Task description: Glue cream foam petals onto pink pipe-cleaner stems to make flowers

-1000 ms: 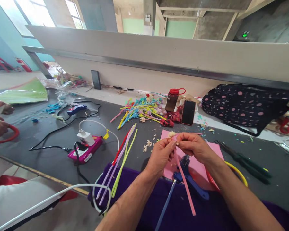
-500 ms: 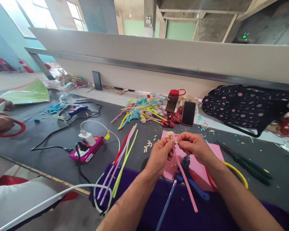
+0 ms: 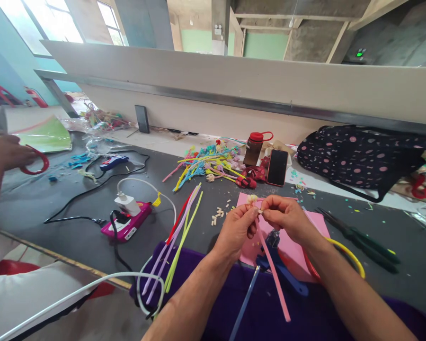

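My left hand (image 3: 237,227) is closed on a pink stem (image 3: 272,265), which slants down toward me. At the stem's upper end sits a cream flower-like cluster (image 3: 252,199). My right hand (image 3: 284,215) pinches a small cream piece (image 3: 260,211) against the stem, close to the left fingertips. Below both hands lies a blue glue gun (image 3: 282,270) with a glue stick (image 3: 246,300) out of its back. It rests partly on a pink sheet (image 3: 317,225). Loose cream pieces (image 3: 218,215) are scattered left of my left hand.
Colourful stems (image 3: 209,163) are piled at the back, near a red-lidded bottle (image 3: 253,149) and a phone (image 3: 277,168). Green-handled scissors (image 3: 362,241) lie right. A magenta power strip (image 3: 128,227) with cables stands left. A co-worker's hand (image 3: 12,151) holds red-handled scissors (image 3: 35,163).
The co-worker's hand with the scissors has risen, and the blades now show. My own hands stay nearly in place; the stem's lower end has dipped slightly.
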A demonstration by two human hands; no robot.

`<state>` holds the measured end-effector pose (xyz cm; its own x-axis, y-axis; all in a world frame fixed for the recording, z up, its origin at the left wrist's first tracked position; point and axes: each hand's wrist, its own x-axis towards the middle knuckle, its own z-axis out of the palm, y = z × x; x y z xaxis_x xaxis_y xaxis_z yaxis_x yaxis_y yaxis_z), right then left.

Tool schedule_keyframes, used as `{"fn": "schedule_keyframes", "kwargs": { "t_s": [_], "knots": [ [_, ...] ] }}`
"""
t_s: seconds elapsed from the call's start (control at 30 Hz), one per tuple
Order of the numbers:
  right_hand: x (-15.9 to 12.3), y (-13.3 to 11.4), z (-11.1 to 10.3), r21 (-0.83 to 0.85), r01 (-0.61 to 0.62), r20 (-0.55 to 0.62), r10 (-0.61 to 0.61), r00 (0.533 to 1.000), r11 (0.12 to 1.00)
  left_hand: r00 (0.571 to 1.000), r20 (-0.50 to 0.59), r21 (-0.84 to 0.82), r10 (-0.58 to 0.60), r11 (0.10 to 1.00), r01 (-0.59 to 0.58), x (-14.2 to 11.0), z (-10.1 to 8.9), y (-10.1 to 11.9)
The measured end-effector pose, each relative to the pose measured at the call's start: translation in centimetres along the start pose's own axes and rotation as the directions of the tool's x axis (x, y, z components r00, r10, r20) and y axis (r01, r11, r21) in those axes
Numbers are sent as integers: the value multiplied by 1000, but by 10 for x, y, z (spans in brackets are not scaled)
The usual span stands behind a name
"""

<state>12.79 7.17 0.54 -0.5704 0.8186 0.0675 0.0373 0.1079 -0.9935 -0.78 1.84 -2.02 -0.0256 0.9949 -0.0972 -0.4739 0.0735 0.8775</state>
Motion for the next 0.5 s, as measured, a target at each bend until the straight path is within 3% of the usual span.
{"fn": "schedule_keyframes", "kwargs": {
  "t_s": [0.17, 0.5],
  "knots": [
    [0, 0, -1, -11, 11, 11, -11, 1000, 1000, 1000, 4, -23, -17, 1000, 17, -1, 0, 1],
    [-1, -6, 1, -240, 104, 17, -103, 995, 965, 998, 5, -8, -67, 998, 67, 0, 1, 1]
  ]
}}
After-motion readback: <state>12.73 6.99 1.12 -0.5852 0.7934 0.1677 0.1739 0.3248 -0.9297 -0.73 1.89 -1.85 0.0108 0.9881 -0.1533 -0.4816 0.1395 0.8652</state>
